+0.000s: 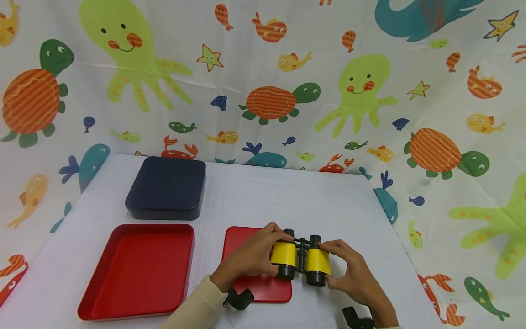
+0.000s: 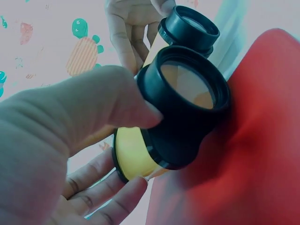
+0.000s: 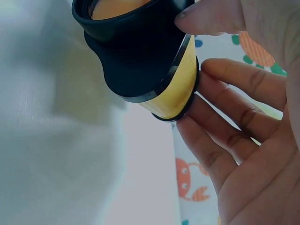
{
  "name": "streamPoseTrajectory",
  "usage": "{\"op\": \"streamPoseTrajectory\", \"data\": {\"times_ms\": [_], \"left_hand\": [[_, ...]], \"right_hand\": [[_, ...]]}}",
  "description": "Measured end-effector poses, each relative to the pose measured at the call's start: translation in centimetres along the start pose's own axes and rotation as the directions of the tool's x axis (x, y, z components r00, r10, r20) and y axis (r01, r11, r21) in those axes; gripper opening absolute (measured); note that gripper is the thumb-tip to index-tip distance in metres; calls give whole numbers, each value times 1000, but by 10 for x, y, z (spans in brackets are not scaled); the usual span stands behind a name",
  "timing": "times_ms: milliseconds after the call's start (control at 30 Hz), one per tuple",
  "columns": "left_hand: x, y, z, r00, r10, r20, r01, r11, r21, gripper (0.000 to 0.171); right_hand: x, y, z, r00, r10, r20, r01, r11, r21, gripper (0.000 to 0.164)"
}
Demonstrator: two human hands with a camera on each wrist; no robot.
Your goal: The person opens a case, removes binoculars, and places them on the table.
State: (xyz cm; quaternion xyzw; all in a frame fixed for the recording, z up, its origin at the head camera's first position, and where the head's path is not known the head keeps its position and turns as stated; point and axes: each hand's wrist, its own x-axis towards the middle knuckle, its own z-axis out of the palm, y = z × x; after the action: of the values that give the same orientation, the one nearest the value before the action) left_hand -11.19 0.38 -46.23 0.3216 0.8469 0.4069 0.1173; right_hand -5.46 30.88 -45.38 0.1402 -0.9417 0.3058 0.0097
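Note:
Yellow and black binoculars [image 1: 302,256] are held between both hands, partly over a flat red lid [image 1: 242,237]. My left hand [image 1: 255,251] grips the left barrel, its thumb on the black end nearest me and its fingers toward the far end. The right barrel is pinched the same way by my right hand [image 1: 349,269]. In the left wrist view the thumb presses beside the lens of the binoculars [image 2: 187,86]. The right wrist view shows the fingertips against the black rim around the yellow barrel [image 3: 180,79]. Part of the red lid lies hidden under the left hand.
A shallow red tray [image 1: 191,256] stands on the white table at the left. Behind it is a dark navy box [image 1: 166,187]. A curtain [image 1: 246,50] printed with sea animals hangs behind the table and down its right side.

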Motion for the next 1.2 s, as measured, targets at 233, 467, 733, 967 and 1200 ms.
{"op": "streamPoseTrajectory", "data": {"times_ms": [233, 467, 733, 967, 1200], "left_hand": [[12, 5, 7, 1000, 18, 9, -18, 1000, -2, 73], [27, 12, 18, 999, 25, 25, -25, 1000, 12, 74], [43, 13, 34, 998, 39, 43, -39, 999, -6, 73], [53, 13, 45, 997, 57, 48, -56, 998, -26, 71], [57, 15, 50, 998, 50, 35, -49, 998, -27, 70]], "right_hand": [[-5, 5, -6, 999, 52, -9, -52, 999, -10, 80], [-13, 9, -15, 993, 118, -8, -118, 993, -27, 80], [-18, 23, -25, 986, 164, 7, -164, 986, -18, 81], [-19, 32, -28, 978, 209, 20, -209, 978, -16, 81], [-18, 39, -32, 972, 233, 27, -233, 972, 2, 80]]}}
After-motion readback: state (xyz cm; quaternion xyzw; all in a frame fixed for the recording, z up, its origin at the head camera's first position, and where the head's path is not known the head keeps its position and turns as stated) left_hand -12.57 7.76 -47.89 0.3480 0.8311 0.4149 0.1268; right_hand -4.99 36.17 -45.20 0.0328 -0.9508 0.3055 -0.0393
